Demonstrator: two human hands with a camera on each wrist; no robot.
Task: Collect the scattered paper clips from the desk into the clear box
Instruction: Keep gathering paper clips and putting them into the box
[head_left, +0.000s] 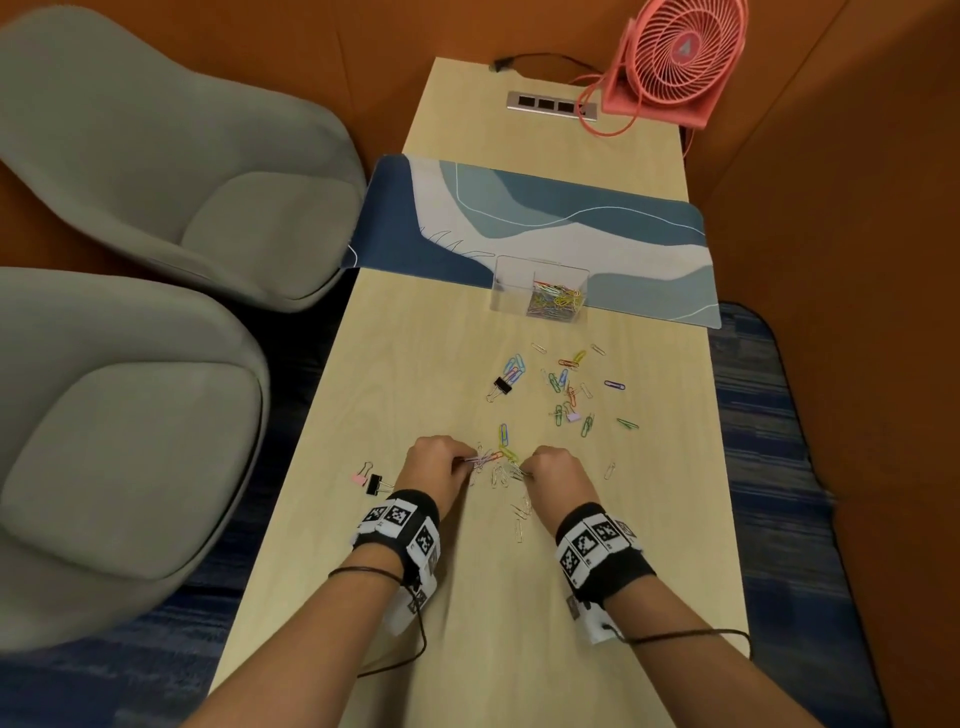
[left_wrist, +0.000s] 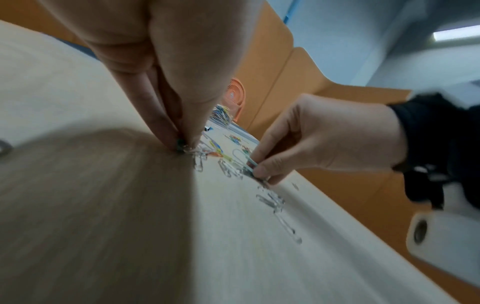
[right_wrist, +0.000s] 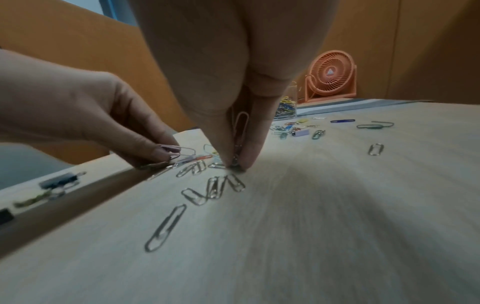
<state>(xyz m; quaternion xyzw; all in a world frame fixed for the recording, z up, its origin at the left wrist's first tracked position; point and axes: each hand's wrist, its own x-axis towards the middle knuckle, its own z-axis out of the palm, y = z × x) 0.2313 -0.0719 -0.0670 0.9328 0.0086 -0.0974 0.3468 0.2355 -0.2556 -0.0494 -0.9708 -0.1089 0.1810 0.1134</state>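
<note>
Coloured and silver paper clips (head_left: 566, 387) lie scattered over the wooden desk (head_left: 415, 338). The clear box (head_left: 540, 285), partly filled with clips, stands farther back on the desk mat. My left hand (head_left: 470, 461) pinches a small bunch of clips (right_wrist: 179, 151) at the desk surface. My right hand (head_left: 524, 470) pinches several silver clips (right_wrist: 240, 127) upright between thumb and fingers, fingertips touching the desk. Loose silver clips (right_wrist: 213, 188) lie just in front of both hands.
Black and pink binder clips (head_left: 371, 480) lie left of my left hand, another black one (head_left: 501, 387) among the clips. A pink fan (head_left: 675, 57) stands at the far right corner. Grey chairs (head_left: 156, 182) stand left of the desk.
</note>
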